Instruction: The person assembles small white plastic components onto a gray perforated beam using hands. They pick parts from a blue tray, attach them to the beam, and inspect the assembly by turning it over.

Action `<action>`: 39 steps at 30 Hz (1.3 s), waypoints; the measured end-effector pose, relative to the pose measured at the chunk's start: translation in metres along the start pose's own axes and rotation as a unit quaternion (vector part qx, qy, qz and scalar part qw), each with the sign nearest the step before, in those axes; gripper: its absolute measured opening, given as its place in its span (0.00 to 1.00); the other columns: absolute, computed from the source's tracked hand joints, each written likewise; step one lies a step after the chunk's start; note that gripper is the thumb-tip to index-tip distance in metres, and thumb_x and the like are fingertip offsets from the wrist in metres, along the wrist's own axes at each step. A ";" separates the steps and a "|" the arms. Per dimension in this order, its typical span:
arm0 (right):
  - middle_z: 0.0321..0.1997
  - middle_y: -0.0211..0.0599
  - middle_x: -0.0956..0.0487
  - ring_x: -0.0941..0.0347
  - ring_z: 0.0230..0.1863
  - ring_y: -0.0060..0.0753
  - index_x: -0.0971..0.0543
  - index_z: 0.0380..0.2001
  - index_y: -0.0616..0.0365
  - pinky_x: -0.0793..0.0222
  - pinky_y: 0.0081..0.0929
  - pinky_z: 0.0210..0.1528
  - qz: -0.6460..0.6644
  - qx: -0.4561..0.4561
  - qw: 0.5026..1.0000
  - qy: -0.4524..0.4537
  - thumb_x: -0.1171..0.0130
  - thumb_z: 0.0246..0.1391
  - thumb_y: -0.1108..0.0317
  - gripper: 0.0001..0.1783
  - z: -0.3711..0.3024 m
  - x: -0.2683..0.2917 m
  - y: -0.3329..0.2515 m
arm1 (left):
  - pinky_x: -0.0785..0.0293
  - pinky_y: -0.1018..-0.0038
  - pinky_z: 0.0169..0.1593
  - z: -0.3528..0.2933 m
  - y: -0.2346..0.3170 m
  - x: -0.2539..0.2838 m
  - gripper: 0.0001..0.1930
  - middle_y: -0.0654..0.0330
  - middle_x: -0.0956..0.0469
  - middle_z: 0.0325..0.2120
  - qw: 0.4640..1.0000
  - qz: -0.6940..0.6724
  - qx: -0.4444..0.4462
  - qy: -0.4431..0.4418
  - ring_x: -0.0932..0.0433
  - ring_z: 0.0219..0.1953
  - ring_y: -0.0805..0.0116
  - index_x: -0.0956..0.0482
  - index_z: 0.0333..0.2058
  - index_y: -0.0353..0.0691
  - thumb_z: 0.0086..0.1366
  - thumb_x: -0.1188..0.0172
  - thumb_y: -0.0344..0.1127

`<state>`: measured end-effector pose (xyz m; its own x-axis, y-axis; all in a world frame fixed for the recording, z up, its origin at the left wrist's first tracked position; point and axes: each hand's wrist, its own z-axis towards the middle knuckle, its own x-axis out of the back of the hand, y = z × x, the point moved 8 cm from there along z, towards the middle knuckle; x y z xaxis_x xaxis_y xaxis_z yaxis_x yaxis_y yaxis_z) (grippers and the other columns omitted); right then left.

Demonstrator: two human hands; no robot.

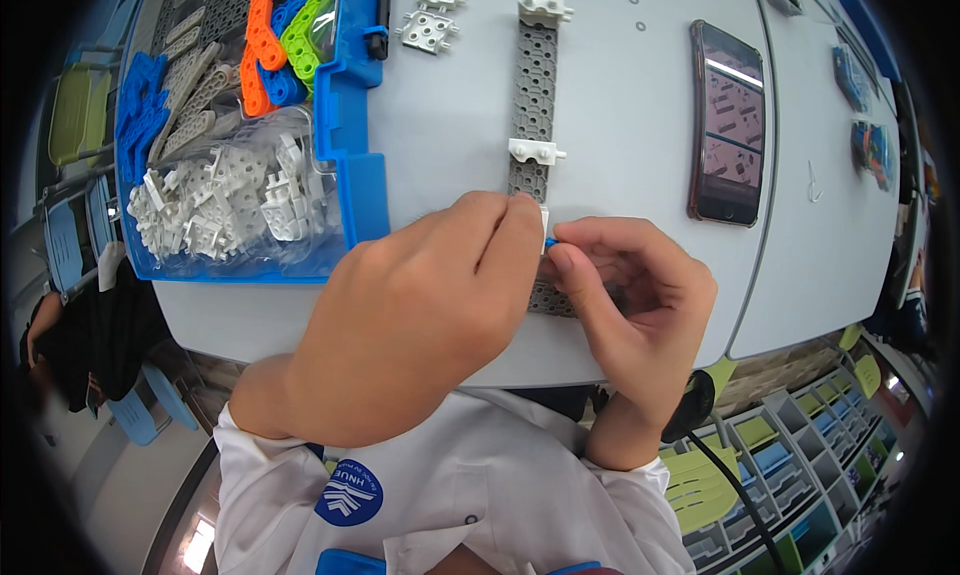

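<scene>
A long grey perforated beam [536,85] lies lengthwise on the table, with a white connector block [545,10] at its far end and another white connector [533,152] partway down. My left hand [420,285] is closed over the beam's near part, its thumb and fingers pinching a white connector [544,220] that is mostly hidden. Against that piece, my right hand [645,295] pinches a tiny blue peg [551,242] between thumb and forefinger. More grey perforated plate [553,299] shows below my fingers. Whether the peg is inside a hole cannot be made out.
On the left stands a blue case [352,205] with white connectors [215,205], grey beams and orange, green and blue links. Loose white blocks [428,31] and two small rings [640,25] lie farther back. A phone [727,125] showing diagrams lies right; bagged parts [872,153] are beyond it.
</scene>
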<state>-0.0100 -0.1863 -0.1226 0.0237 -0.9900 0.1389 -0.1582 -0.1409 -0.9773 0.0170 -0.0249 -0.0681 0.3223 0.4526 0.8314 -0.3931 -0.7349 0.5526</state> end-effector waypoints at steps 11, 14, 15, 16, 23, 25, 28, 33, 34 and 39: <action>0.44 0.41 0.10 0.13 0.41 0.21 0.12 0.45 0.73 0.17 0.19 0.45 -0.055 0.001 0.998 -0.043 0.29 0.64 0.88 0.08 0.003 0.001 0.002 | 0.07 0.64 0.46 -0.002 0.002 -0.004 0.23 0.41 0.09 0.47 1.000 0.002 -0.008 0.006 0.06 0.45 0.48 0.14 0.56 0.25 0.60 0.28 0.13; 0.43 0.40 0.10 0.14 0.39 0.20 0.12 0.44 0.73 0.19 0.18 0.43 -0.049 -0.003 0.998 -0.035 0.28 0.63 0.87 0.07 0.003 0.001 0.002 | 0.07 0.64 0.46 -0.001 0.003 -0.002 0.23 0.40 0.09 0.46 1.000 0.005 -0.017 0.020 0.06 0.45 0.48 0.14 0.56 0.25 0.61 0.27 0.15; 0.42 0.40 0.10 0.14 0.39 0.20 0.12 0.44 0.72 0.19 0.18 0.42 -0.049 0.016 0.998 -0.031 0.28 0.63 0.87 0.07 0.004 0.000 -0.001 | 0.07 0.64 0.46 -0.001 0.003 -0.002 0.23 0.40 0.08 0.46 1.000 0.005 -0.019 0.020 0.06 0.44 0.48 0.13 0.56 0.25 0.61 0.26 0.15; 0.42 0.39 0.10 0.14 0.39 0.20 0.12 0.44 0.72 0.19 0.18 0.42 -0.052 0.025 0.998 -0.031 0.28 0.63 0.87 0.07 0.004 -0.001 -0.001 | 0.07 0.64 0.46 -0.001 0.002 -0.002 0.23 0.40 0.08 0.45 1.000 0.001 -0.017 0.018 0.05 0.44 0.48 0.13 0.56 0.26 0.61 0.26 0.15; 0.39 0.36 0.09 0.15 0.37 0.18 0.10 0.43 0.69 0.22 0.17 0.38 -0.069 0.009 0.997 -0.030 0.26 0.61 0.85 0.08 0.005 0.000 -0.008 | 0.10 0.62 0.42 -0.005 0.001 -0.005 0.23 0.42 0.09 0.42 1.000 -0.005 -0.004 0.009 0.07 0.41 0.47 0.15 0.57 0.27 0.62 0.26 0.17; 0.38 0.36 0.09 0.15 0.34 0.22 0.09 0.43 0.65 0.23 0.20 0.34 -0.150 0.058 0.987 -0.006 0.26 0.61 0.84 0.08 0.011 0.014 -0.031 | 0.12 0.61 0.41 -0.004 0.002 -0.004 0.24 0.43 0.10 0.41 1.000 -0.008 0.000 0.015 0.08 0.40 0.46 0.17 0.58 0.28 0.63 0.26 0.17; 0.37 0.34 0.08 0.15 0.33 0.23 0.08 0.42 0.61 0.24 0.21 0.33 -0.247 0.143 0.952 0.108 0.25 0.61 0.80 0.07 0.031 0.066 -0.074 | 0.13 0.59 0.41 -0.003 0.001 -0.002 0.23 0.44 0.11 0.41 0.999 -0.045 0.001 0.018 0.10 0.40 0.45 0.18 0.58 0.30 0.64 0.26 0.18; 0.35 0.35 0.13 0.19 0.38 0.26 0.08 0.46 0.55 0.23 0.29 0.42 -0.402 0.225 0.867 0.188 0.27 0.65 0.63 0.10 0.120 0.166 -0.116 | 0.12 0.62 0.40 -0.007 0.005 -0.005 0.19 0.48 0.16 0.43 0.998 -0.005 -0.053 0.016 0.10 0.41 0.52 0.21 0.60 0.26 0.73 0.33 0.25; 0.38 0.39 0.13 0.18 0.42 0.34 0.07 0.46 0.53 0.21 0.35 0.46 -0.463 0.205 0.836 0.210 0.25 0.63 0.57 0.14 0.147 0.185 -0.118 | 0.12 0.62 0.40 -0.008 0.004 -0.007 0.20 0.48 0.16 0.43 0.998 -0.002 -0.052 0.016 0.10 0.41 0.53 0.21 0.60 0.26 0.73 0.33 0.25; 0.48 0.48 0.08 0.11 0.55 0.52 0.05 0.46 0.46 0.18 0.44 0.62 -0.563 0.244 0.769 0.180 0.25 0.62 0.54 0.14 0.302 0.228 -0.130 | 0.10 0.65 0.40 -0.014 0.003 -0.012 0.22 0.49 0.17 0.45 0.997 0.021 -0.066 0.027 0.11 0.43 0.55 0.21 0.61 0.25 0.71 0.33 0.24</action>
<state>0.3140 -0.3936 -0.0117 -0.4135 -0.1893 0.8906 0.1541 -0.9786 -0.1364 0.0004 -0.0250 -0.0755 0.2568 0.4519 0.8543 -0.5166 -0.6829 0.5165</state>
